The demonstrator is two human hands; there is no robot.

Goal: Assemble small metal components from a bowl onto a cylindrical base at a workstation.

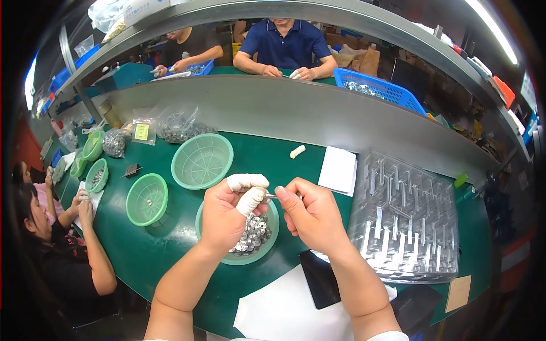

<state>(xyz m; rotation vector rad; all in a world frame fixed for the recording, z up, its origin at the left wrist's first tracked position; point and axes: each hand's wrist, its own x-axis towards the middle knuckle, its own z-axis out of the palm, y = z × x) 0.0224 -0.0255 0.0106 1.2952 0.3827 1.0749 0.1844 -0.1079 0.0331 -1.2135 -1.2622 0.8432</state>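
My left hand (223, 220), with white finger cots on the thumb and forefinger, is closed in a pinch; whatever lies between its fingertips is hidden. A thin metal rod (271, 196) spans the small gap between my hands. My right hand (311, 219), bare-fingered, grips it between thumb and forefinger. Both hands are over a light green plastic bowl (239, 261), which holds many small round metal parts (250, 237). My left hand partly covers this bowl.
Left are a green basket (202, 162) and a smaller one (147, 199). A clear tray stack (404, 221) with metal strips stands right. White paper (273, 307) and a black phone (319, 279) lie in front. Co-workers (284, 48) sit across a metal partition (273, 108) and at left.
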